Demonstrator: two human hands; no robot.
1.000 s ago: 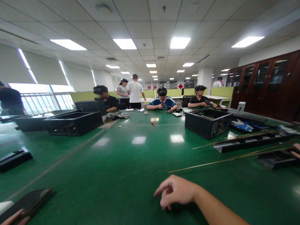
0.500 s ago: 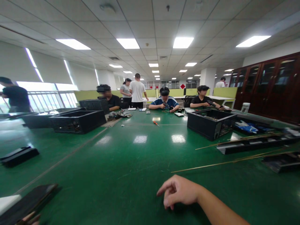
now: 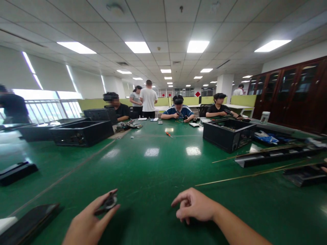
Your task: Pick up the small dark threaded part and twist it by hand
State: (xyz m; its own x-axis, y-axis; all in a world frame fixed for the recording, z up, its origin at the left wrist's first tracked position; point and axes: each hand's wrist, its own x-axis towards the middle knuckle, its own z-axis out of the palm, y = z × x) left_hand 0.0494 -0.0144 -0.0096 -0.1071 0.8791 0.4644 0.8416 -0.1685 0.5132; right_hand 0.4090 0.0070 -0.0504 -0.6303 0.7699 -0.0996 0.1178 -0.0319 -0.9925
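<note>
My left hand is raised over the green table at lower left. Between its thumb and fingers it grips a small dark object with a round metallic part, too blurred to name. My right hand hovers above or rests on the tabletop to the right of it; I cannot tell which. Its index finger points left and the other fingers curl loosely, with nothing visible in them. A dark flat slab lies left of my left hand, beside a white block.
Black computer cases stand at left and right. An orange screwdriver lies mid-table. Thin brass-coloured rods and a dark metal rail lie at right. Co-workers sit across the table.
My left hand has come from the lower left corner toward the middle, with the small dark object now visible in it. My right hand has hardly moved.
</note>
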